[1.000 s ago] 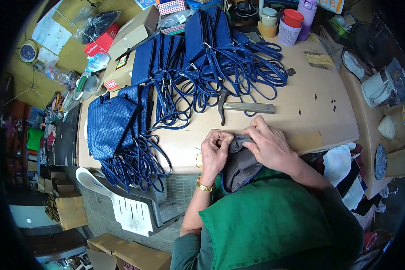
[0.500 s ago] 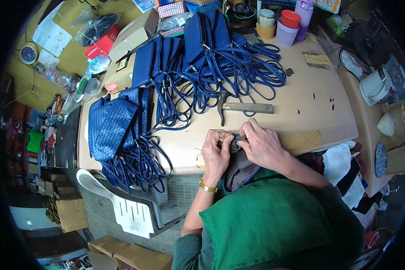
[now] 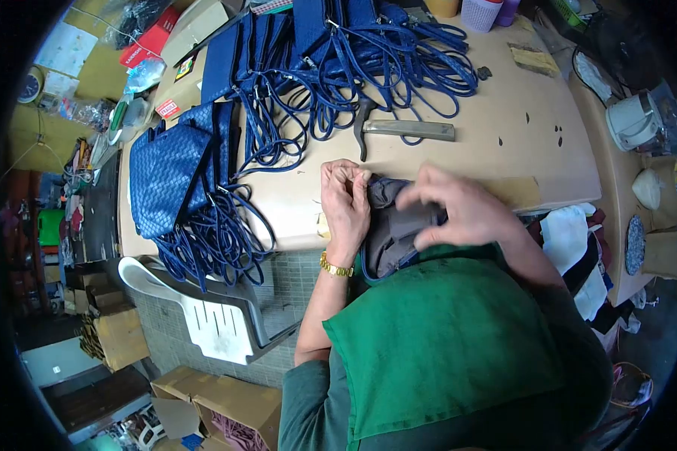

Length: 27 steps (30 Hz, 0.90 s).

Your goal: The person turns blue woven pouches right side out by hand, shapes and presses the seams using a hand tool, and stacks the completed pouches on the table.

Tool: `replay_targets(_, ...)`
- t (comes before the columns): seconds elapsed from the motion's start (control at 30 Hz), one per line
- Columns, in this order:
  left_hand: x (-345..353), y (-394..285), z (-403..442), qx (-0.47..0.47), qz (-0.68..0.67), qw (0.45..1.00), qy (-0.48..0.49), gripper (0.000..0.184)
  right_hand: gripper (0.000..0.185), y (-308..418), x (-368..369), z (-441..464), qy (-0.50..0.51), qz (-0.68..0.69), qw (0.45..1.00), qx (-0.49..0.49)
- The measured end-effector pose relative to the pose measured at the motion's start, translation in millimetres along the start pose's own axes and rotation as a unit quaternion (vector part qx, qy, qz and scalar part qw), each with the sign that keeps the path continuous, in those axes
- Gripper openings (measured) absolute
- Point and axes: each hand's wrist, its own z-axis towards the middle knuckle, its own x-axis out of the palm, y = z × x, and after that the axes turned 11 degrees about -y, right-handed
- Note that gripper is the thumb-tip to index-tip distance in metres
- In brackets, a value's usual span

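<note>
Through the head view, I am seeing the left grip (image 3: 344, 201) pinching the upper edge of a bag (image 3: 395, 234) between thumb and bent fingers, while the right grip (image 3: 462, 210) is standing spread over the bag's other side, thumb and fingers well apart, with nothing showing between them. That right side is coming through blurred, so I cannot tell whether a fingertip is touching the cloth. The bag is lying between the two, at the near edge of the tabletop (image 3: 526, 158) and reaching down to the green apron (image 3: 444, 338), its grey lining facing me and a blue edge showing low down. For good handling, I am judging that the left pinch should be sitting firm and close to the edge, so the soft lining is not slipping or bunching, and that the right fingers should be working lightly, easing folds flat rather than tugging. Beyond the hands, a hammer (image 3: 410, 129) is lying on the tabletop, near the looping straps of the blue bags (image 3: 171, 184); I am favouring small movements there, since loose straps are catching easily.
</note>
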Motion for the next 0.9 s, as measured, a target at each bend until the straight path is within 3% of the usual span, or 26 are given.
replay_targets(0.03,1,0,0,-0.010,0.000,1.000,0.001,0.015,0.053,-1,0,-6,0.052,-0.040,0.997,-0.052)
replay_targets(0.17,2,0,4,-0.091,-0.050,0.995,0.004,0.017,0.035,-13,17,-21,0.071,-0.108,0.991,-0.039)
replay_targets(0.23,-4,-7,8,-0.028,-0.031,0.998,-0.048,0.014,0.024,-19,20,-20,-0.014,-0.075,0.995,-0.058)
replay_targets(0.27,-14,-15,11,0.047,-0.019,0.998,-0.035,0.011,0.024,-18,20,-20,-0.017,-0.077,0.995,-0.059)
replay_targets(0.33,-48,-46,11,-0.049,-0.092,0.985,0.140,0.023,0.020,-14,19,-17,-0.043,-0.090,0.995,-0.026)
replay_targets(0.4,-72,-80,18,0.063,0.018,0.949,0.307,0.041,0.020,-13,18,-15,-0.060,-0.077,0.995,-0.031)
replay_targets(0.47,-73,-85,0,0.055,0.101,0.943,0.311,0.050,0.019,-12,15,-9,-0.076,-0.064,0.994,-0.042)
replay_targets(0.5,-70,-81,-7,0.058,0.118,0.957,0.260,0.033,0.020,-12,15,-7,-0.096,-0.041,0.994,-0.046)
replay_targets(0.67,-63,-64,-19,0.009,0.027,0.989,0.142,0.010,0.021,-9,23,1,-0.133,0.005,0.990,-0.048)
replay_targets(0.73,-60,-60,-19,-0.050,0.061,0.989,0.126,0.011,0.021,1,32,3,-0.301,-0.034,0.948,-0.102)
replay_targets(0.8,-59,-55,-19,-0.040,0.048,0.992,0.112,0.011,0.021,1,31,-2,-0.308,-0.025,0.943,-0.119)
replay_targets(0.9,-58,-52,-21,-0.080,0.024,0.992,0.095,0.010,0.025,1,29,-4,-0.173,0.033,0.980,-0.095)
